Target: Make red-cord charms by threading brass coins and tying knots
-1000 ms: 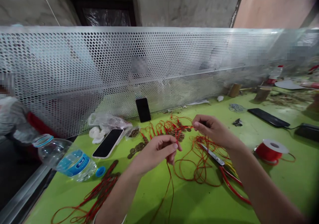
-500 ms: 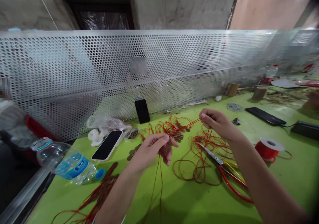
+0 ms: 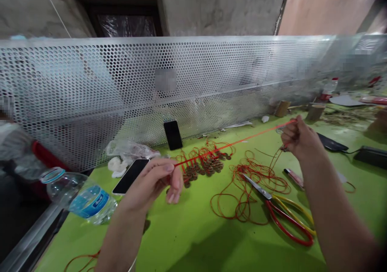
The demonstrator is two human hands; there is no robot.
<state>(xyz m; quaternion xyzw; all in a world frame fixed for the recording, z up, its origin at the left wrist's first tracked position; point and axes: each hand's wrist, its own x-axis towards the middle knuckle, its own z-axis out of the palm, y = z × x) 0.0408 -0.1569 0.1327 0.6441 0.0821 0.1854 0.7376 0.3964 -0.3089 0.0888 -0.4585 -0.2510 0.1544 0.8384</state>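
Taut red cord (image 3: 229, 145), stretched in the air above the coin heap (image 3: 205, 167). Near end pinched between thumb and forefinger of left hand (image 3: 154, 181), just left of heap; far end clenched in fisted right hand (image 3: 298, 139), well right of heap. Red-handled scissors (image 3: 281, 213) lying right of heap; water bottle (image 3: 81, 197) far left of heap.

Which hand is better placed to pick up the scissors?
Probably the right hand: the scissors lie just below its forearm, handles on that side. The left hand is farther off. Both pinch the taut cord, so either must release first.
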